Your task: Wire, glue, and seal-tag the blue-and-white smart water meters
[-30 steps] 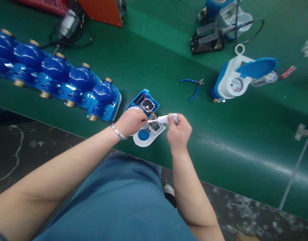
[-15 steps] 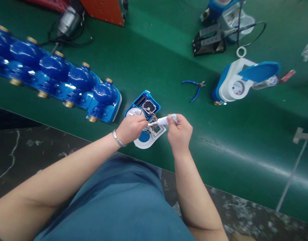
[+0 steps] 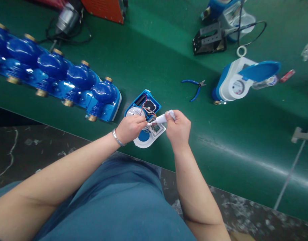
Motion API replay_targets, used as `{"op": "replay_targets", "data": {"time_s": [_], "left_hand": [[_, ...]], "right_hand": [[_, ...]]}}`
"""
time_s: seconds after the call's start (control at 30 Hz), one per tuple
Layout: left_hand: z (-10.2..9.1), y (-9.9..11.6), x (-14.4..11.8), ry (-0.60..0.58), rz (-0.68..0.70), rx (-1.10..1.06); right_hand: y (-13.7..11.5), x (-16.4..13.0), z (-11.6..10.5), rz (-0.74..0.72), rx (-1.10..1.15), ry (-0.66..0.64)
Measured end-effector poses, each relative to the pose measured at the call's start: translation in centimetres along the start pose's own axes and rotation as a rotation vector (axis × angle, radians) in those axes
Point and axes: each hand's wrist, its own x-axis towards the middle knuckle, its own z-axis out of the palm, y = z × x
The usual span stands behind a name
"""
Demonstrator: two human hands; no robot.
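Note:
An opened water meter (image 3: 144, 144) lies at the table's near edge, its blue housing (image 3: 155, 97) showing wires and its white cover exposing a small circuit board (image 3: 157, 128). My right hand (image 3: 178, 129) grips a white squeeze tube (image 3: 162, 118), whose narrow nozzle points left, over the wires. My left hand (image 3: 131, 128), with a silver bracelet at the wrist, is pinched closed over the meter. At its fingertips a small white piece (image 3: 149, 124) meets the nozzle; what exactly it is cannot be made out.
A row of several blue water meters (image 3: 80, 77) lines the left. Blue-handled cutters (image 3: 197, 87) lie to the right, before a meter with its lid raised (image 3: 235, 85). Behind are a black metal stand (image 3: 209, 40), a power tool (image 3: 68, 18) and an orange box (image 3: 103, 8).
The tube and my right hand have shifted slightly left and up, bringing the nozzle nearer my left fingertips. My left hand has barely moved.

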Motion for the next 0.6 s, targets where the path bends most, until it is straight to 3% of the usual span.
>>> {"op": "replay_targets", "data": {"time_s": [0.6], "left_hand": [[0.15, -0.12, -0.23, 0.025, -0.041, -0.052]], "right_hand": [[0.0, 0.38, 0.04, 0.029, -0.017, 0.005]]}}
